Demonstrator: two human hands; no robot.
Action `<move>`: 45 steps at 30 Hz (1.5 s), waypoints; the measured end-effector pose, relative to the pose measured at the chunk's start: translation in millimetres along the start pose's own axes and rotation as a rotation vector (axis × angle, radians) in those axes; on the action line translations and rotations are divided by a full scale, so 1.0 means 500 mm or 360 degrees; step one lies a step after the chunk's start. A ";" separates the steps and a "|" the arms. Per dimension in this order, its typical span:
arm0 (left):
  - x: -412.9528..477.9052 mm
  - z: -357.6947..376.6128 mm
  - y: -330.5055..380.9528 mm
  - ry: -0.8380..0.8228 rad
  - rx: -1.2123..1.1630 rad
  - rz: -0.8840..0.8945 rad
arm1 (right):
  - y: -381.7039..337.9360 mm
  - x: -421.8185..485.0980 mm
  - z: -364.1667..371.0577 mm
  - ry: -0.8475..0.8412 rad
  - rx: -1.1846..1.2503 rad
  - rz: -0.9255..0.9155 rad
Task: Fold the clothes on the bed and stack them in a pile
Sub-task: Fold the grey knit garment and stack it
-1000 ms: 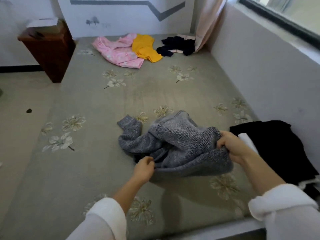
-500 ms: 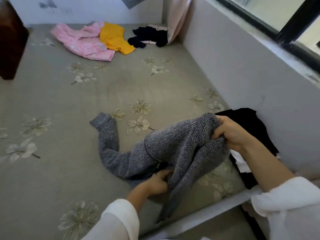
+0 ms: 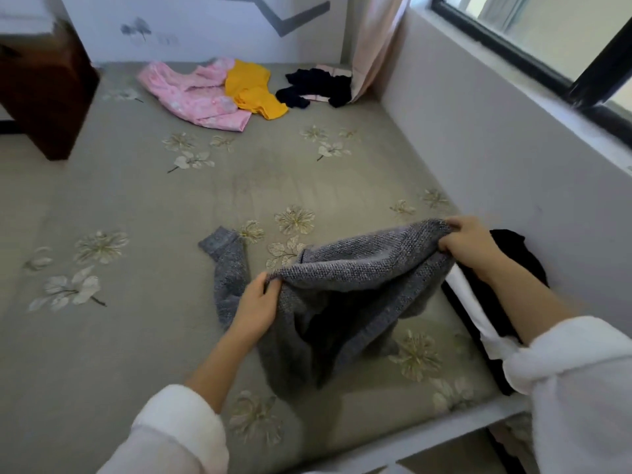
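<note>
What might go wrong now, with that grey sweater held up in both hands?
The left hand and right hand each pinch only an edge of the grey sweater, so the knit may slip free. Its sleeve trails on the bed to the left and could end up bunched inside the fold. The black and white pile lies close by the right hand; a swing might disturb it.
</note>
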State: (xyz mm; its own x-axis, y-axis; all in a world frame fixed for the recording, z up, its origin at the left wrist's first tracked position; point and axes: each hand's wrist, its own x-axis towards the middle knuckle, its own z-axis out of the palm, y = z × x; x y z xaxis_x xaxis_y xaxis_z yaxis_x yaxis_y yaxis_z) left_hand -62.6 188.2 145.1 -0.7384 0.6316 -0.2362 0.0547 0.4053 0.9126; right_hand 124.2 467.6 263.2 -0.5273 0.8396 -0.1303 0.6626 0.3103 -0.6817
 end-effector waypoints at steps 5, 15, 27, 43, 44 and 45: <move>0.030 -0.072 0.104 0.0092 0.0019 0.0128 | 0.050 -0.039 0.130 0.0044 -0.0050 0.0038; -0.007 -0.105 0.168 0.0000 -0.0017 0.0069 | 0.006 -0.163 0.304 0.0108 -0.0590 -0.0629; -0.102 -0.071 0.083 -0.1309 0.0433 -0.0217 | -0.112 -0.030 0.145 0.0054 0.0486 -0.0116; -0.101 0.128 -0.057 -0.0328 -0.1460 -0.1178 | -0.123 -0.167 0.021 -0.0210 0.0990 -0.0341; -0.098 0.123 -0.050 -0.0261 -0.1675 -0.1137 | -0.126 -0.172 0.011 -0.0222 0.1087 -0.0332; -0.088 0.116 -0.049 -0.0154 -0.1854 -0.1081 | -0.128 -0.178 0.000 -0.0243 0.1197 -0.0299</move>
State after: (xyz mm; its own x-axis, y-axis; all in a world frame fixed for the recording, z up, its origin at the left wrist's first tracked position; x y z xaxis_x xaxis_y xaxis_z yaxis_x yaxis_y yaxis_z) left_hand 7.6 188.6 114.0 -0.3390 0.5955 -0.7283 -0.9321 -0.1075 0.3459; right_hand 128.6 373.2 318.4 -0.6981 0.7155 -0.0250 0.0464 0.0104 -0.9989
